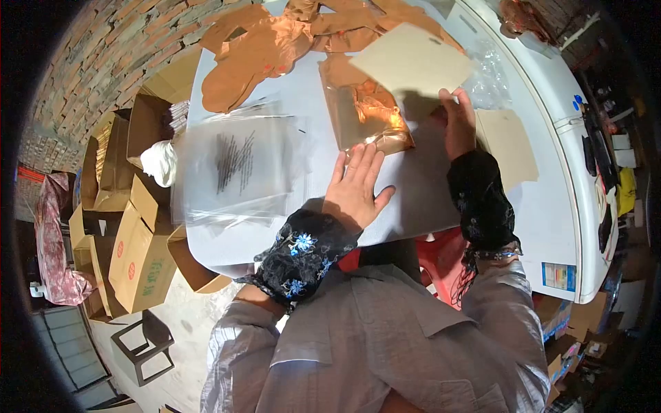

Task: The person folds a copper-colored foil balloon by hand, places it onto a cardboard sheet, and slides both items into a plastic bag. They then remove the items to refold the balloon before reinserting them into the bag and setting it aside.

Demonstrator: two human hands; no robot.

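My left hand (357, 184) lies flat with fingers spread, its fingertips on the near edge of a clear plastic bag (337, 113) holding shiny copper-orange material. My right hand (460, 127) is closed at the lower right corner of a beige cardboard sheet (413, 58); part of its grip is hidden. The sheet is tilted over the far end of the bag and casts a shadow. Left of my left hand is a stack of clear plastic bags (265, 165) with dark scribble-like marks showing. A second beige sheet (513, 144) lies right of my right hand.
Copper-orange pieces (255, 58) spread across the back of the white table (227, 251). Crumpled clear plastic (492, 79) lies at the back right. A white appliance (558, 89) borders the right side. Open cardboard boxes (141, 255) and a dark stool (146, 344) stand at left.
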